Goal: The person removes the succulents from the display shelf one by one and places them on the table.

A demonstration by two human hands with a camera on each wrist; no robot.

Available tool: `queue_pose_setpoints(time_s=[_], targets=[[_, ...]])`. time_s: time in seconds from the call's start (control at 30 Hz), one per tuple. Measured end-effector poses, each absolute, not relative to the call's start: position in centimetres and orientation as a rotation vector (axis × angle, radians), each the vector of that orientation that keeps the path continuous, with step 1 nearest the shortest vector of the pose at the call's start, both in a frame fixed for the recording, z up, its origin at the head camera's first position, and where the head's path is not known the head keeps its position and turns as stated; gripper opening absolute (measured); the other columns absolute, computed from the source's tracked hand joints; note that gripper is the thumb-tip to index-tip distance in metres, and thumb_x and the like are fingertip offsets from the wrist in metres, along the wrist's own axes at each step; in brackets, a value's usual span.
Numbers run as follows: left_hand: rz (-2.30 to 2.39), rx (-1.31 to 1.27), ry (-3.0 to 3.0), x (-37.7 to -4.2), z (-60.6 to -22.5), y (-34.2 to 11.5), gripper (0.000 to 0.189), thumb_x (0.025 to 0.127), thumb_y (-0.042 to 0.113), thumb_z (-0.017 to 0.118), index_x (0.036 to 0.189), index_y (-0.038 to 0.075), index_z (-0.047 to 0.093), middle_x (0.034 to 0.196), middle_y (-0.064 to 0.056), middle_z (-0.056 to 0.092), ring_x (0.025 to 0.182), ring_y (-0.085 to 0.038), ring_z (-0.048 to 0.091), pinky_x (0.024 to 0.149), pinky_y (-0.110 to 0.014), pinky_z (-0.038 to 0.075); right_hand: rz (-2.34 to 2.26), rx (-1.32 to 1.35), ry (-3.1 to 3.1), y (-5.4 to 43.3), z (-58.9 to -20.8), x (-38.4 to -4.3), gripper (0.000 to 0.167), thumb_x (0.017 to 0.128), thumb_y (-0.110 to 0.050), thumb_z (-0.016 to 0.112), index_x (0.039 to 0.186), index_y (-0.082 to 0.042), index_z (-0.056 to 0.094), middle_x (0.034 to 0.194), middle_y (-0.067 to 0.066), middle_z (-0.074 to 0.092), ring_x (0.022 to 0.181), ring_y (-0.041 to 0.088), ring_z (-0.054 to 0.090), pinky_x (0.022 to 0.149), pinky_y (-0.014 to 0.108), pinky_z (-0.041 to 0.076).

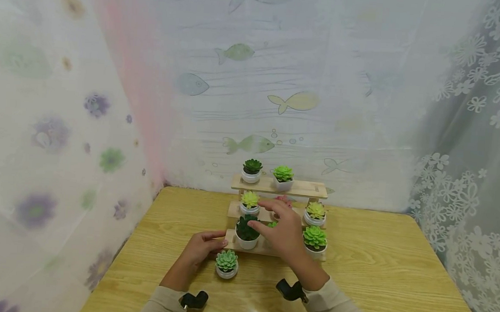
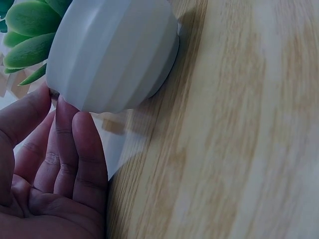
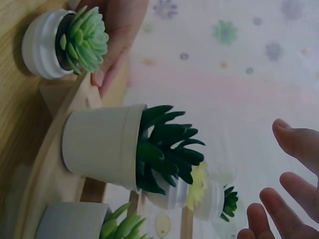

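Head view: the left hand pinches the near-left end of a pale three-tier wooden stand; the right hand — empty — hovers by a dark-green succulent, lowest tier, left. Left wrist: a ridged white pot beside the fingertips. Right wrist: pointed leaves, tapered white planter — fingers apart.

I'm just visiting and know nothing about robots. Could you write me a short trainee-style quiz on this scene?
1. True or false: the pale-green succulent in a round white pot stands on the yellowish wood-grain table.
2. How many potted plants stand on the top shelf of the three-tiered pale wooden stand? A) one B) two C) three
3. Which hand grips the lowest shelf?

Key: 1. True. 2. B. 3. The left hand; the right hand holds nothing.
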State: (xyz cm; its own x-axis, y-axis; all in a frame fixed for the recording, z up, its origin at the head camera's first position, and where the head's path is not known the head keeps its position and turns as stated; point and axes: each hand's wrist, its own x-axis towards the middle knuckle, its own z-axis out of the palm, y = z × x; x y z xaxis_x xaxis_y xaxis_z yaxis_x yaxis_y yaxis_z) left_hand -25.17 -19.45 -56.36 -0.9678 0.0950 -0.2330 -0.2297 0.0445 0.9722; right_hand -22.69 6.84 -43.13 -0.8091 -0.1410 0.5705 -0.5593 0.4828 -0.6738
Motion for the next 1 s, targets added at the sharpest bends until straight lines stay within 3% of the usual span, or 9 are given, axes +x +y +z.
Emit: queue_pose_setpoints(time_s=[0.17, 0.3, 0.5, 0.77, 0.87, 1.0], targets=[[2.025, -0.136, 2.081, -25.1, -56.3, -19.4, 0.051, 0.091, 0.017, 0.081, 0.137, 0.002, 0.067, 0.093, -0.003, 0.079, 0.077, -0.014, 0.074, 0.07, -0.029, 0.061, 1.263, 0.574, -2.291, 7.0, -42.4, -23.4, 0.05, 0.08, -0.029, 0.092, 0.126, -0.024, 0.075, 0.125, -0.003, 0.073, 0.114, 0.021, 0.069, 0.1, 0.049, 0.055], [2.03, -0.141, 2.087, -25.0, -56.3, -19.4, 0.05, 0.091, 0.016, 0.081, 0.137, 0.002, 0.067, 0.095, -0.005, 0.079, 0.077, -0.014, 0.074, 0.07, -0.03, 0.061, 1.295, 0.567, -2.277, 7.2, -42.1, -23.9, 0.049, 0.08, -0.026, 0.092, 0.125, -0.025, 0.074, 0.129, -0.002, 0.071, 0.116, 0.021, 0.069, 0.092, 0.046, 0.059], [2.02, -0.136, 2.092, -25.0, -56.2, -19.4, 0.049, 0.092, 0.016, 0.08, 0.137, 0.002, 0.067, 0.096, -0.005, 0.079, 0.078, -0.015, 0.074, 0.071, -0.031, 0.061, 1.37, 0.546, -2.257, 7.5, -42.1, -24.4, 0.048, 0.08, -0.024, 0.092, 0.125, -0.02, 0.075, 0.131, 0.002, 0.069, 0.115, 0.025, 0.07, 0.091, 0.05, 0.06], [1.998, -0.126, 2.095, -25.1, -56.4, -19.6, 0.051, 0.091, 0.02, 0.081, 0.138, 0.004, 0.067, 0.097, -0.004, 0.079, 0.081, -0.015, 0.074, 0.072, -0.03, 0.061, 1.345, 0.509, -2.233, 8.1, -41.8, -25.5, 0.046, 0.08, -0.022, 0.092, 0.122, -0.014, 0.075, 0.124, 0.006, 0.068, 0.09, 0.034, 0.072, 0.079, 0.052, 0.061], [2.0, -0.134, 2.101, -25.0, -56.3, -19.5, 0.05, 0.092, 0.02, 0.081, 0.137, 0.004, 0.067, 0.098, -0.005, 0.079, 0.081, -0.015, 0.074, 0.071, -0.031, 0.061, 1.345, 0.484, -2.23, 8.5, -41.8, -25.9, 0.047, 0.081, -0.025, 0.091, 0.124, -0.015, 0.074, 0.126, 0.005, 0.066, 0.088, 0.034, 0.073, 0.074, 0.048, 0.061], [2.004, -0.145, 2.104, -25.0, -56.3, -19.5, 0.049, 0.092, 0.019, 0.08, 0.137, 0.004, 0.067, 0.098, -0.005, 0.079, 0.081, -0.015, 0.074, 0.071, -0.031, 0.06, 1.295, 0.432, -2.216, 8.8, -41.9, -26.6, 0.05, 0.081, -0.025, 0.091, 0.127, -0.015, 0.074, 0.131, 0.006, 0.064, 0.103, 0.03, 0.07, 0.075, 0.045, 0.062]])
